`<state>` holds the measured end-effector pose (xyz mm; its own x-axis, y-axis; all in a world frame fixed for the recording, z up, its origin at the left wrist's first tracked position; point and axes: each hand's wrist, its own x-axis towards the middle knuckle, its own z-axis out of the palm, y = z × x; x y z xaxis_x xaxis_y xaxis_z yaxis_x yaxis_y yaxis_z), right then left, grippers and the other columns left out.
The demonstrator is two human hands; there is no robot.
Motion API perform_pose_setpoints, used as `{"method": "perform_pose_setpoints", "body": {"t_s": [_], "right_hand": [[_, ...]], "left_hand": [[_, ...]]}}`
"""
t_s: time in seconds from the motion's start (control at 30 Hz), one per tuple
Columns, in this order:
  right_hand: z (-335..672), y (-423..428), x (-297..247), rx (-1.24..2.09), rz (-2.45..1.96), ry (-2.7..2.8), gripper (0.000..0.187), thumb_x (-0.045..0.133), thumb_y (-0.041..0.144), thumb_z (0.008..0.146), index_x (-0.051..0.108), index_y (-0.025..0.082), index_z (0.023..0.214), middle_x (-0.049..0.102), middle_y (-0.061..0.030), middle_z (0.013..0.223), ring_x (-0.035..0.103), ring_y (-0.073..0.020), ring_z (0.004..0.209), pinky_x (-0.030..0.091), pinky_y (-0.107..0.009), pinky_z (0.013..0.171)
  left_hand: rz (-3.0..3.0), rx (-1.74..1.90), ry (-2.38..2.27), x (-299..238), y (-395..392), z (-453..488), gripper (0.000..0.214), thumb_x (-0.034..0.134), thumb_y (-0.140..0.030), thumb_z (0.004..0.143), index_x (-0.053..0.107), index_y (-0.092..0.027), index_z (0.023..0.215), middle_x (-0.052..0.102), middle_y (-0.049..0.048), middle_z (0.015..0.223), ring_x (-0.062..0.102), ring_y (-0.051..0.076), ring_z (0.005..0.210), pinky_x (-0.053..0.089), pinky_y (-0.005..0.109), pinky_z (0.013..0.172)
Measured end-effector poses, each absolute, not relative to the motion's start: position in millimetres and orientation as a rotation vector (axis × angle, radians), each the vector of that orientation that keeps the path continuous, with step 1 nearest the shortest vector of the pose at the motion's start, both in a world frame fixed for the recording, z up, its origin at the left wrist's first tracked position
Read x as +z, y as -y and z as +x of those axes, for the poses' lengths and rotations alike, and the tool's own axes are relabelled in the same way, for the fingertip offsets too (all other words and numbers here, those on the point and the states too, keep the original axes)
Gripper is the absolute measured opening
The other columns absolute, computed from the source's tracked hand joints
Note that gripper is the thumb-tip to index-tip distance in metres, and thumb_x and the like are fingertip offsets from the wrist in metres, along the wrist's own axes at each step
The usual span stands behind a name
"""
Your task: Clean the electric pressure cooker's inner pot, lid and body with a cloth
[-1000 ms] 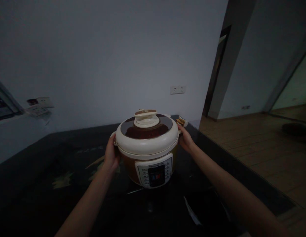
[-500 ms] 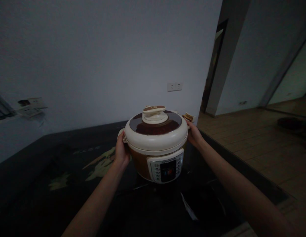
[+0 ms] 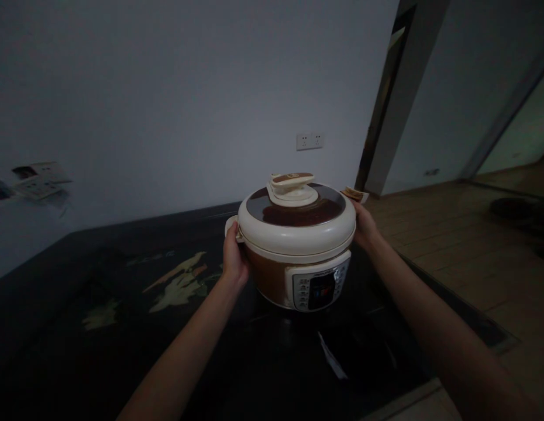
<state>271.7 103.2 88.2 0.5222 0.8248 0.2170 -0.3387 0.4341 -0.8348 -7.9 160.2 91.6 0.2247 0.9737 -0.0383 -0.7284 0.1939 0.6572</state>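
Note:
Between my two hands is an electric pressure cooker (image 3: 272,275), cream and brown, with a lid handle (image 3: 293,180) on top and a button panel (image 3: 319,286) on its front. My left hand (image 3: 235,257) is closed on its left side handle, thumb up. My right hand (image 3: 364,225) grips the far right side; the fingers there are mostly hidden behind the cooker. The cooker is upright, over the dark glossy tabletop (image 3: 254,362). Whether its base touches the surface I cannot tell in this dim light.
A small brown-and-white item (image 3: 353,194) shows just behind my right hand. On the near tabletop lies a dark flat thing with a pale edge (image 3: 332,356). The wall behind carries a double socket (image 3: 309,141). Wooden floor (image 3: 434,225) stretches beyond the table's right edge.
Both hands and the cooker have shifted to the right together. The cooker has turned slightly, its panel now facing more to the right. The view has shifted a little too.

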Motion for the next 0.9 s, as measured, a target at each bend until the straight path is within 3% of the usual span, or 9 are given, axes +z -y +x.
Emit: {"method": "perform_pose_setpoints", "body": {"t_s": [0.33, 0.6, 0.9], "right_hand": [[318, -93, 95, 0.700, -0.799, 0.666, 0.021, 0.059, 0.033, 0.073, 0.069, 0.021, 0.088, 0.075, -0.0010, 0.083, 0.066, -0.0240, 0.104, 0.048, -0.040, 0.099], [320, -102, 95, 0.609, -0.760, 0.676, 0.016, 0.059, 0.033, 0.067, 0.065, 0.023, 0.077, 0.074, 0.0002, 0.080, 0.066, -0.0229, 0.103, 0.050, -0.038, 0.096], [326, -112, 89, 0.588, -0.784, 0.718, 0.020, 0.058, 0.037, 0.067, 0.065, 0.023, 0.080, 0.073, 0.0001, 0.079, 0.066, -0.0224, 0.099, 0.052, -0.038, 0.092]], "left_hand": [[0.620, 1.258, -0.492, 91, -153, 44, 0.026, 0.064, -0.036, 0.079, 0.069, -0.019, 0.098, 0.073, 0.0011, 0.092, 0.065, 0.017, 0.091, 0.046, 0.027, 0.088], [0.642, 1.236, -0.474, 89, -162, 52, 0.027, 0.068, -0.037, 0.074, 0.069, -0.019, 0.093, 0.073, 0.0014, 0.088, 0.066, 0.019, 0.091, 0.047, 0.027, 0.084], [0.638, 1.230, -0.478, 91, -163, 50, 0.022, 0.067, -0.037, 0.075, 0.069, -0.020, 0.088, 0.072, -0.0006, 0.082, 0.067, 0.018, 0.084, 0.049, 0.027, 0.080]]}}
